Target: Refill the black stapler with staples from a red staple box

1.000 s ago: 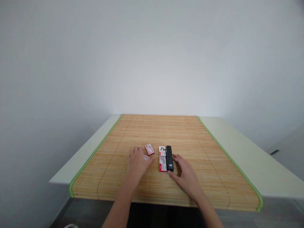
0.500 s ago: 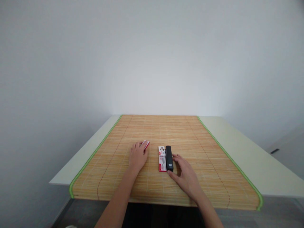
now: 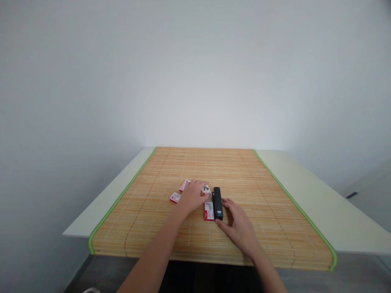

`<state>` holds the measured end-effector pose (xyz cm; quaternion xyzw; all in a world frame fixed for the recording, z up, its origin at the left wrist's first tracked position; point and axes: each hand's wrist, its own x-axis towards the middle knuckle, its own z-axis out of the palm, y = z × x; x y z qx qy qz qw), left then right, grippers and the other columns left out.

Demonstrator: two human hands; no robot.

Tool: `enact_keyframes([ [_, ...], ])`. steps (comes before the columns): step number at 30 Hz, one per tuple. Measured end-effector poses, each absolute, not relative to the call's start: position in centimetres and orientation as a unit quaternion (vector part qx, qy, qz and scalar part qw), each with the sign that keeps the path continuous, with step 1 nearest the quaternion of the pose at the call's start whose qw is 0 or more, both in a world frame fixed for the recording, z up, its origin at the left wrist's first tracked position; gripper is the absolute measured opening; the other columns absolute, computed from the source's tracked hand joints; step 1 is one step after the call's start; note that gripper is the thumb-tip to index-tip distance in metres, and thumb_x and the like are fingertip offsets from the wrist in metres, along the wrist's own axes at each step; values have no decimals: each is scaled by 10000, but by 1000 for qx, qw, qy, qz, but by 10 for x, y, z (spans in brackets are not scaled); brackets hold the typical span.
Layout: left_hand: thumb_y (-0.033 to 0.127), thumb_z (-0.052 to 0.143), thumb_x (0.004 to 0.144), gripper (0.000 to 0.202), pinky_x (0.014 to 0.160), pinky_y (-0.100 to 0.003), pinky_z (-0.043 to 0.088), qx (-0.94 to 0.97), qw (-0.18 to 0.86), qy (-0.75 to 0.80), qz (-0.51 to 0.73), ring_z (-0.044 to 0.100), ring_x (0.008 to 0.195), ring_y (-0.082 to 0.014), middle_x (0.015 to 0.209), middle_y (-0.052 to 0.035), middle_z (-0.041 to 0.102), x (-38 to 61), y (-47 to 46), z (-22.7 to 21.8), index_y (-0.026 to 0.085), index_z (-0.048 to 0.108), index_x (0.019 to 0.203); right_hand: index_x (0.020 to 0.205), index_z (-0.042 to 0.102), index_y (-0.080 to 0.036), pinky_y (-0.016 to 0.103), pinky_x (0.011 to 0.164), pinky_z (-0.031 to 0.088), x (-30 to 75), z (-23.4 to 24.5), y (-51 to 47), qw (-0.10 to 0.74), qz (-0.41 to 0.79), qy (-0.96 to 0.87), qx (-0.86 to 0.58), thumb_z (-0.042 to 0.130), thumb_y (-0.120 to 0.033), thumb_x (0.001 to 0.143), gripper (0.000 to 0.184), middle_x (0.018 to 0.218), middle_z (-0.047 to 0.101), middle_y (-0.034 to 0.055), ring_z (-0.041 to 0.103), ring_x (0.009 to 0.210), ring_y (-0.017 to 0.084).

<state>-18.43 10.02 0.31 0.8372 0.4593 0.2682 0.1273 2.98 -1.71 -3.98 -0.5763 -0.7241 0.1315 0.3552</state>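
Observation:
A black stapler (image 3: 218,203) lies lengthwise on the bamboo mat. My right hand (image 3: 240,224) rests at its right side, fingers apart, with the thumb tip at the stapler's near end and the fingertips by its side. My left hand (image 3: 193,196) is closed on a small white and red box (image 3: 206,189) with a dark picture on top, tilted beside the stapler's far end. Flat against the stapler's left side lies another white and red box (image 3: 209,211). Two more such boxes, a farther one (image 3: 184,185) and a nearer one (image 3: 175,197), lie left of my left hand, partly covered.
The bamboo mat (image 3: 244,244) with green edging covers the middle of a white table (image 3: 308,183) and hangs over its front edge. A plain pale wall (image 3: 195,81) stands behind the table.
My left hand has moved right, from the left boxes to the far box beside the stapler, which is now turned askew. Two boxes on the left are uncovered. My right hand stays put.

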Motion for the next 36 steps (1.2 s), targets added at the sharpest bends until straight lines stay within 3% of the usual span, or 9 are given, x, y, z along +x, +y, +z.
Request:
enact_keyframes([
  [3,421,635,931,402,1085,-477,359,807,103,509,280,526,1237,-313,1278,-123,653,-190,109,2,228,655,1284,1318,583,-279,577,1171,387,29,-39,-18,360,133,-721,-576,712,-374,834,510,1478,559,89,485,1400,333],
  [8,400,477,1022,485,1078,-467,358,777,76,537,319,500,1251,-304,1365,-145,589,-196,109,10,208,487,1468,1322,577,-287,584,1157,401,31,-41,-17,358,126,-724,-576,715,-425,846,514,1466,567,95,484,1399,344],
  [12,357,383,1058,336,1043,-411,411,806,122,485,317,571,1157,-249,1220,-84,656,-196,84,9,252,633,1257,1334,576,-284,585,1126,428,30,-41,-15,363,123,-719,-581,735,-526,829,582,1436,588,112,517,1362,359],
  [18,406,640,930,263,1020,-433,445,845,183,428,263,571,1151,-277,1212,-68,623,-194,37,-1,276,660,1159,1280,605,-279,576,1122,435,26,-37,-16,372,132,-705,-590,707,-565,850,526,1419,602,112,532,1346,354],
  [22,407,643,931,183,970,-418,463,840,200,424,273,574,1087,-263,1143,-58,615,-193,14,0,276,654,1059,1260,617,-279,554,1124,440,26,-33,-18,379,143,-703,-585,679,-545,881,467,1409,611,106,538,1341,344],
  [28,415,617,959,190,939,-388,479,818,231,428,308,587,1056,-239,1096,-45,612,-193,3,-2,264,647,1070,1214,640,-259,517,1088,460,22,-28,-14,396,169,-682,-591,692,-546,868,453,1342,647,108,591,1256,330],
  [32,298,498,1018,169,968,-401,485,787,229,452,351,602,1078,-226,1113,-54,614,-196,18,-15,253,645,1089,1165,664,-243,460,997,509,20,-23,-4,409,197,-660,-599,706,-479,854,393,1193,705,96,652,1103,297],
  [36,191,554,961,277,1066,-448,452,770,208,467,382,575,1197,-244,1232,-69,606,-203,36,-28,257,611,1225,1123,712,-247,415,953,515,27,-9,11,378,216,-700,-567,674,-326,844,292,1117,729,72,664,1039,273],
])
